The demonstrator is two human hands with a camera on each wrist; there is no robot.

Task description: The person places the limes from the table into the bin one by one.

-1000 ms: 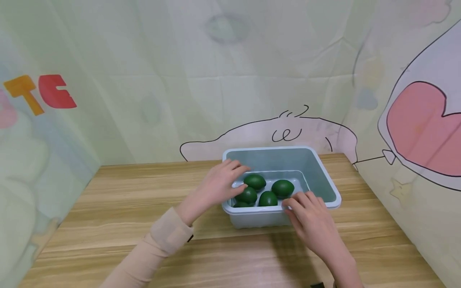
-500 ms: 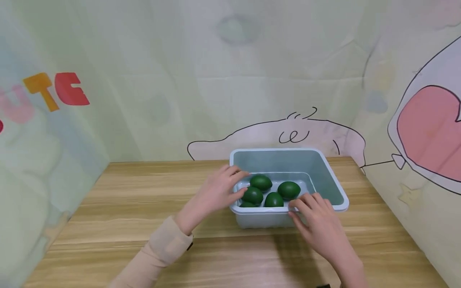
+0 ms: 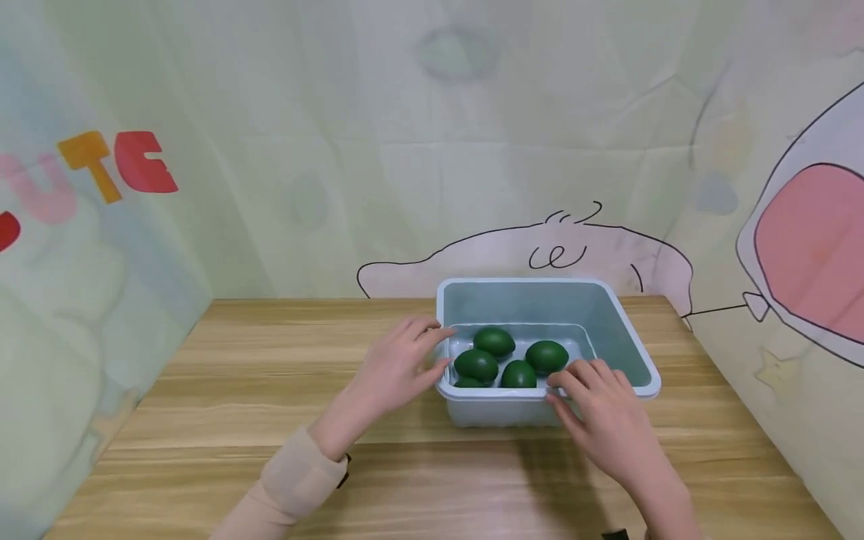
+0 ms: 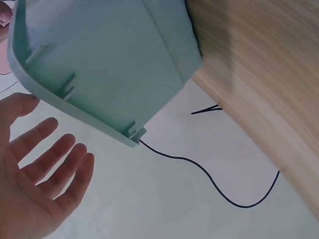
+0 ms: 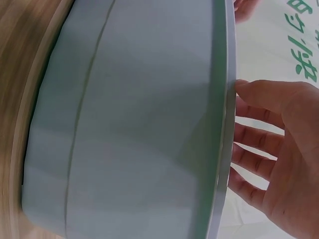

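A pale blue-green plastic bin [image 3: 502, 412] stands on the wooden table. Several smooth, dark green avocado-like fruits [image 3: 547, 356] lie on its bottom, mostly toward the left; one is partly hidden by the front wall. My right hand [image 3: 610, 427] pinches the front rim, thumb outside and fingers over the top, as the right wrist view also shows along the rim [image 5: 227, 129]. At the left rim is my left hand [image 3: 391, 367], fingers loosely spread and holding nothing. In the left wrist view its thumb tip [image 4: 27, 102] is right at the rim, the other fingers apart from it.
The wooden table [image 3: 270, 375] extends left and in front of the bin. Behind it hangs a printed cloth backdrop [image 3: 337, 187], which continues along both sides. A thin dark line [image 4: 214, 181] shows on the backdrop beyond the bin in the left wrist view.
My left hand has drawn back leftward from over the bin's inside to its left rim. The right hand keeps its place on the front rim. The head view has shifted slightly left.
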